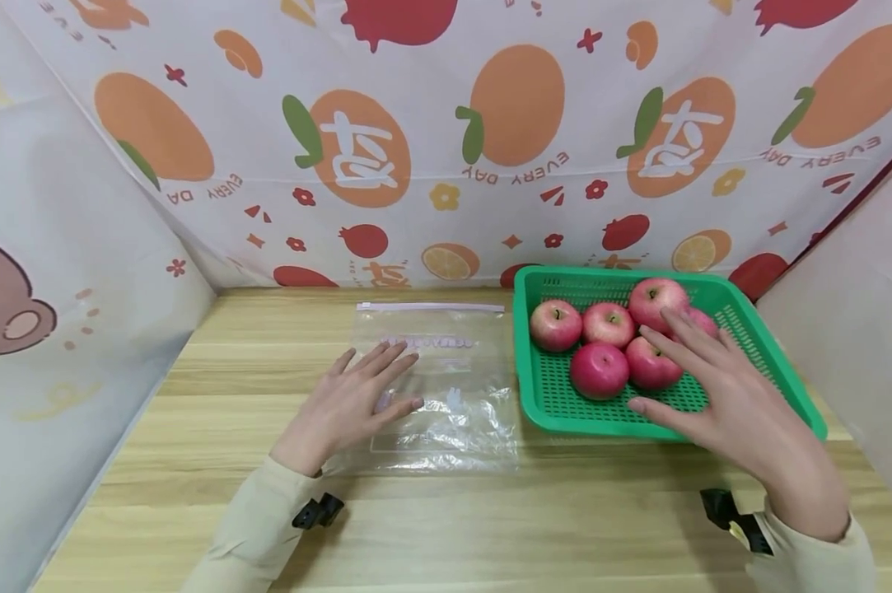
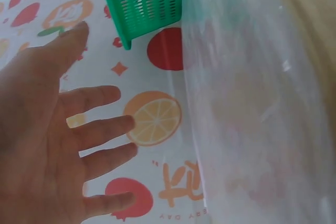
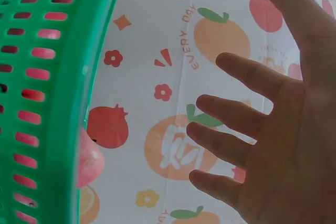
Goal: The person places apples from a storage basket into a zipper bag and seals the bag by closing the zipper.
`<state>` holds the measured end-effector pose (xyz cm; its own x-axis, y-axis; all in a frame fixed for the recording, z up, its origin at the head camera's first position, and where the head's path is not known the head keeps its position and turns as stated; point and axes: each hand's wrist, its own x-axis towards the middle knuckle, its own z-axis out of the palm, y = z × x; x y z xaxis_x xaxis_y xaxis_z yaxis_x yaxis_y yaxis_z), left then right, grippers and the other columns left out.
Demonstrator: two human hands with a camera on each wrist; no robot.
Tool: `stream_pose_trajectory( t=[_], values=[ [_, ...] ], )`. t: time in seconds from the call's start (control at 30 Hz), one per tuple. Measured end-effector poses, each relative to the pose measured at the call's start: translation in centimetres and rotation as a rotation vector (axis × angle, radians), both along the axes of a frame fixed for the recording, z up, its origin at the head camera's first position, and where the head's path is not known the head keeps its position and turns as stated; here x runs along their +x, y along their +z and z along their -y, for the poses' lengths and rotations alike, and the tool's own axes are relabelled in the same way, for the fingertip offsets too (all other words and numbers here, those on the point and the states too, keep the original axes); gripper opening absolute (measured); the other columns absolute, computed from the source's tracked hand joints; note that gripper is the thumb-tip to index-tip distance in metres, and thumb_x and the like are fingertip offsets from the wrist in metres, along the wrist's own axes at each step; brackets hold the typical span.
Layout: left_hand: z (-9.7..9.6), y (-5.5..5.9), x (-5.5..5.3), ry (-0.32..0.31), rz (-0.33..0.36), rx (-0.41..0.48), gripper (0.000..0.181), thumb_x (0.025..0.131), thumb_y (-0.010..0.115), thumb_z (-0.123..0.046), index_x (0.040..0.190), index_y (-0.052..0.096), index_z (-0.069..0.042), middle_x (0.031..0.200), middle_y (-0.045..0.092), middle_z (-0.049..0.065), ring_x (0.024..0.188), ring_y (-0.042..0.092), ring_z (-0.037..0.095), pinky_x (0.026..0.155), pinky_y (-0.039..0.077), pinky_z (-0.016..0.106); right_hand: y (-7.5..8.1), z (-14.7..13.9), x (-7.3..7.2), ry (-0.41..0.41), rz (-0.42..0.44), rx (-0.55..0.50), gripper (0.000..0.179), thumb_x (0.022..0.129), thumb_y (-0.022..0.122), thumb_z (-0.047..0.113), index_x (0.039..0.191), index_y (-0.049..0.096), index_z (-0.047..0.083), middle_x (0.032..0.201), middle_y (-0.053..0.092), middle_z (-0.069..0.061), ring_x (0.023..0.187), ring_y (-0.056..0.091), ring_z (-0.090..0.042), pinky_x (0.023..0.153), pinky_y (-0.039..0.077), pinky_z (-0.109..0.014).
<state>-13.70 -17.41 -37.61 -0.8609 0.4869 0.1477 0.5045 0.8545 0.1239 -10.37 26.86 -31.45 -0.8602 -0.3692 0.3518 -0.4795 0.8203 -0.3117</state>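
Note:
A clear zip bag with a pale purple slider strip lies flat on the wooden table. Over its left part my left hand is spread, fingers straight, holding nothing. In the left wrist view the palm of that hand shows beside the bag's film. To the right stands a green basket with several red apples in it. My right hand hovers over the basket's right side, fingers spread, and overlaps some apples in the head view. Its palm faces the basket wall in the right wrist view.
The wooden table reaches back to a fruit-printed cloth. Pale side walls stand at left and right. Each sleeve has a black strap mount at the wrist.

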Motion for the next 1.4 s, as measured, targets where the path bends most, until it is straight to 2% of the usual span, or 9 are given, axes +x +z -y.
stream_pose_trajectory(
  t=[0.27,0.43,0.6,0.73,0.83,0.97,1.1,1.27,1.4],
  values=[
    [-0.4,-0.7,0.1,-0.064,-0.016,0.005,0.055,0.099,0.063,-0.046,0.143,0.059,-0.013,0.144,0.06,0.012,0.131,0.058,0.034,0.108,0.044,0.059,0.3,0.2,0.1,0.035,-0.209,-0.031,0.07,0.072,0.092,0.032,0.136,0.067,0.021,0.142,0.062,-0.003,0.131,0.054,-0.03,0.114,0.021,-0.007],
    [-0.7,-1.3,0.1,-0.08,-0.011,-0.007,0.053,0.098,0.065,-0.042,0.142,0.059,-0.013,0.144,0.06,0.014,0.132,0.057,0.036,0.106,0.045,0.06,0.4,0.3,0.2,0.038,-0.235,-0.034,0.067,0.072,0.091,0.029,0.134,0.068,0.02,0.137,0.064,-0.003,0.128,0.055,-0.029,0.112,0.021,-0.005],
    [-1.1,-2.3,0.4,-0.104,0.113,-0.034,0.053,0.098,0.064,-0.043,0.144,0.057,-0.018,0.152,0.05,0.019,0.14,0.047,0.041,0.106,0.042,0.065,0.2,0.5,0.1,0.02,-0.205,-0.023,0.067,0.072,0.092,0.026,0.134,0.067,0.022,0.136,0.065,-0.001,0.127,0.057,-0.027,0.111,0.022,-0.005],
    [-1.3,-2.3,0.9,-0.094,0.217,-0.046,0.049,0.1,0.061,-0.043,0.142,0.06,-0.018,0.157,0.043,0.021,0.144,0.041,0.043,0.107,0.039,0.069,-0.1,0.8,-0.2,0.048,-0.206,-0.01,0.068,0.071,0.092,0.026,0.134,0.067,0.018,0.136,0.065,-0.003,0.125,0.058,-0.027,0.112,0.021,-0.005],
    [-1.3,-2.0,1.1,-0.092,0.246,-0.066,0.045,0.1,0.061,-0.04,0.139,0.064,-0.016,0.156,0.043,0.022,0.144,0.041,0.043,0.106,0.039,0.07,0.0,0.8,-0.3,0.062,-0.214,0.029,0.069,0.071,0.092,0.027,0.134,0.067,0.017,0.136,0.065,-0.004,0.124,0.059,-0.025,0.112,0.039,-0.021],
    [-1.2,-1.2,1.2,-0.106,0.23,-0.115,0.045,0.1,0.062,-0.04,0.138,0.063,-0.015,0.154,0.045,0.022,0.142,0.043,0.045,0.106,0.041,0.069,0.5,0.6,-0.3,0.068,-0.198,0.077,0.067,0.072,0.091,0.034,0.133,0.067,0.019,0.136,0.064,-0.002,0.125,0.058,-0.022,0.094,0.05,-0.051],
    [-1.3,-0.6,1.0,-0.145,0.22,-0.17,0.053,0.1,0.061,-0.043,0.146,0.055,-0.015,0.156,0.044,0.019,0.143,0.041,0.045,0.108,0.039,0.067,1.1,0.5,-0.7,0.111,-0.175,0.105,0.065,0.075,0.089,0.04,0.133,0.067,0.023,0.139,0.062,-0.002,0.128,0.056,-0.022,0.092,0.051,-0.055],
    [-1.4,-0.4,1.0,-0.2,0.3,-0.225,0.06,0.099,0.063,-0.043,0.151,0.049,-0.017,0.157,0.043,0.018,0.143,0.042,0.045,0.107,0.038,0.07,1.2,0.6,-1.3,0.173,-0.172,0.167,0.061,0.077,0.087,0.043,0.13,0.069,0.02,0.139,0.062,-0.004,0.128,0.056,-0.023,0.089,0.054,-0.054],
    [-1.4,0.0,1.3,-0.181,0.371,-0.215,0.066,0.096,0.067,-0.043,0.152,0.046,-0.015,0.154,0.045,0.021,0.138,0.048,0.045,0.103,0.042,0.071,1.4,0.8,-1.3,0.188,-0.17,0.196,0.061,0.078,0.086,0.045,0.13,0.069,0.018,0.139,0.062,-0.005,0.127,0.056,-0.024,0.087,0.056,-0.054]
  ],
)
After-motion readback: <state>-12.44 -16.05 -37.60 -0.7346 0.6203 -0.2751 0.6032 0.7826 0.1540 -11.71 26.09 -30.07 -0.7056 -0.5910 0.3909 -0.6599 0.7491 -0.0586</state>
